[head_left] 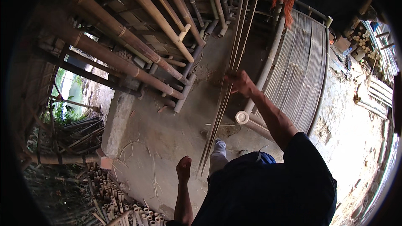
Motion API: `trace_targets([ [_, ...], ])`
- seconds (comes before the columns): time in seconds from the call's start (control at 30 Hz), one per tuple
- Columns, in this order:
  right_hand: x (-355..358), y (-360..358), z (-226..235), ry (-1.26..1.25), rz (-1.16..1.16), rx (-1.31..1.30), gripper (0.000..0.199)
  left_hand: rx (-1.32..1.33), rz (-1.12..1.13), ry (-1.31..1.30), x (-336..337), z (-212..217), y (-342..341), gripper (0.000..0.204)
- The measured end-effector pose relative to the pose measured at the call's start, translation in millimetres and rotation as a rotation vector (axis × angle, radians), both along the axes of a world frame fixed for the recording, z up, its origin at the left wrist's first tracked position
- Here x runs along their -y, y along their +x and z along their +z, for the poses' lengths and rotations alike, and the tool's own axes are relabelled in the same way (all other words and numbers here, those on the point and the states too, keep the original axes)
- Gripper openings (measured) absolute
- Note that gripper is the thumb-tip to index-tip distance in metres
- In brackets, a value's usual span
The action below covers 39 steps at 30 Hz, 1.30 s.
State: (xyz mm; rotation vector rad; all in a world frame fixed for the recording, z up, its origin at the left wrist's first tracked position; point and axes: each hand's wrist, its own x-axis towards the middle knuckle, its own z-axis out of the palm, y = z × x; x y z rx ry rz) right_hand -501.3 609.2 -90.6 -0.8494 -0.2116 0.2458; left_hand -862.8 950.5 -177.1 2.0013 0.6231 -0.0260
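My right hand (238, 82) is closed around a bundle of several long, thin bamboo strips (217, 119). The strips run from the top of the view, past my right hand, down to beside my foot (218, 150). My left hand (183, 169) hangs over the floor at the lower middle, curled into a fist. It is apart from the strips' lower ends, and nothing shows in it.
Right of my right hand stands a slatted bamboo bench (295, 69). Thick bamboo poles (138, 73) jut in from the upper left. Cut bamboo pieces (113, 196) pile up at the lower left, near a concrete ledge (119, 121). Orange strands (289, 0) hang at the top.
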Motion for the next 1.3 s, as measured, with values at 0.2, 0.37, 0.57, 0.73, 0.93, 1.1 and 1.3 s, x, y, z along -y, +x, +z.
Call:
trace_targets([
  [0.2,-0.7,141.3,26.4,-0.747,-0.241,-0.014,0.033,-0.065,-0.137,0.042,-131.6,-12.4,96.7,0.039],
  [0.37,-15.6,223.5,27.2,-0.825,-0.357,-0.045,0.032,-0.040,-0.236,0.136,-188.2,-7.3,180.5,0.038],
  [0.57,-25.1,319.1,-4.2,-0.860,-0.319,-0.102,0.033,-0.077,-0.232,0.128,-200.1,0.4,244.6,0.033],
  [0.73,-43.4,395.7,-58.1,-0.535,-0.067,-0.015,0.030,-0.128,-0.076,0.058,-214.6,-19.8,256.8,0.027],
  [0.93,-42.8,448.3,-140.5,-0.420,-0.054,-0.334,0.027,-0.195,0.005,-0.034,-162.0,-44.5,336.7,0.021],
  [1.1,3.5,490.2,-172.3,-0.666,-0.014,-0.562,0.029,-0.359,-0.346,0.116,-51.0,8.7,474.6,0.034],
  [1.3,77.2,561.1,-231.9,-0.637,-0.008,-0.568,0.024,-0.415,-0.298,-0.114,6.2,7.6,545.3,0.039],
])
